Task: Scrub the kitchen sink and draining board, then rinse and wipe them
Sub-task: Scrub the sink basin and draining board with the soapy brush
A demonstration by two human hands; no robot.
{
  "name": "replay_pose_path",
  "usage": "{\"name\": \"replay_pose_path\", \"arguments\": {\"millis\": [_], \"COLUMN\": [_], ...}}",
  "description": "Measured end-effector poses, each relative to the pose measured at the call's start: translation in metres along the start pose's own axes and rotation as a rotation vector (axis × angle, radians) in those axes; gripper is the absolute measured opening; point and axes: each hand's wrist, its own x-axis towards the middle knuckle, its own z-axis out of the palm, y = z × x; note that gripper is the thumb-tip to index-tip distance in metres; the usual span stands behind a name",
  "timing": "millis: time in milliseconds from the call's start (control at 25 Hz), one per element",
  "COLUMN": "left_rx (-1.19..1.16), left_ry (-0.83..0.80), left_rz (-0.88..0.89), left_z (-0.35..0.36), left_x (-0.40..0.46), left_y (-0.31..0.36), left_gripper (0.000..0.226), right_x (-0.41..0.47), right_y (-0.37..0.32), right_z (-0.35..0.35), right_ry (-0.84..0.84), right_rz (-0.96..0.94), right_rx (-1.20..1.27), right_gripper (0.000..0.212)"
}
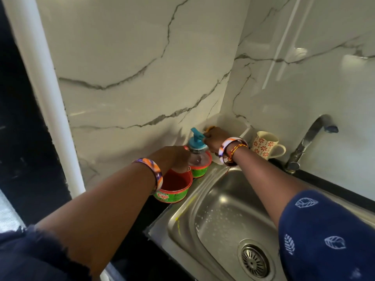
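Down at the near edge, the steel sink (pixel 219 211) fills the lower right, its basin speckled with droplets and the round drain strainer (pixel 254 260) sitting at the bottom. A yellow streak runs along the sink's left rim. The dark desk (pixel 324 180) frames it along the back edge.

Both forearms reach forward over the left rim, each wrist wearing a patterned bangle. Up past the rim, an open red tub (pixel 176 186) with a green label stands on the desk just left of the sink. Right behind it sits a second red and green tub (pixel 200 169), and a clear bottle (pixel 197 154) with a blue pump top is in front of or on it; which, the view does not settle.

The left hand (pixel 178 157) is curled round the bottle's clear body, a firm holding grip. The right hand (pixel 213 139) reaches further back beside the blue pump top, fingers bent over something orange at the edge of a white plastic container (pixel 229 122) in the corner; whether its grip actually holds that orange thing cannot be told.

Further right, a cream mug (pixel 265 145) with red flower prints stands against the wall, and beyond it the metal tap (pixel 310 140) rises from the desk, spout with a blue tip. White marble-look wall panels (pixel 142 67) close off the back.
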Motion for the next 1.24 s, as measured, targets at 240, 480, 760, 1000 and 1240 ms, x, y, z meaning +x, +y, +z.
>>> {"name": "replay_pose_path", "arguments": {"millis": [240, 480, 760, 1000, 1240], "left_rx": [-0.027, 0.008, 0.083, -0.168, -0.089], "left_ry": [-0.001, 0.039, 0.127, -0.151, -0.514], "left_rz": [-0.034, -0.041, 0.017, 0.227, 0.579], "left_z": [0.01, 0.021, -0.009, -0.011, 0.056], "left_x": [-0.002, -0.015, -0.043, -0.069, -0.08], "left_y": [0.002, -0.004, 0.03, 0.14, 0.232], "left_gripper": [0.045, 0.047, 0.038, 0.031, 0.029], "right_x": [-0.014, -0.026, -0.08, -0.169, -0.261], "right_y": [0.008, -0.004, 0.011, 0.1, 0.175], "right_z": [0.028, 0.019, -0.033, -0.068, -0.085], "right_ry": [-0.046, -0.017, 0.062, 0.032, -0.294], "right_rz": [0.034, -0.026, -0.051, 0.178, 0.39], "right_rx": [-0.031, -0.096, 0.047, 0.237, 0.191], "right_gripper": [0.035, 0.034, 0.033, 0.021, 0.027]}}
